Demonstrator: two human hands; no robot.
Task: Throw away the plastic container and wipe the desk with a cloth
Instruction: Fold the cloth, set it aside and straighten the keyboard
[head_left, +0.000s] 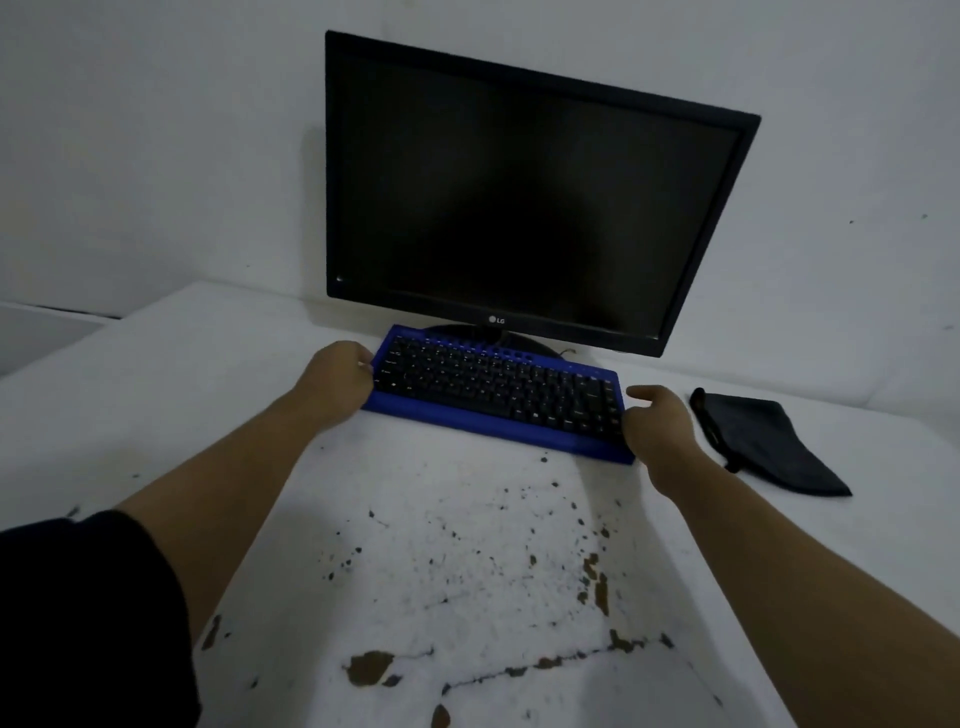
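Left hand (340, 382) grips the keyboard (498, 389) at its left end; right hand (655, 421) curls round its right end. Dark cloth (763, 441) lies on the worktop (208, 415) just right of the keyboard, untouched. Judged soft, light, limp: bunch it mid-fold. Plastic container not in view.
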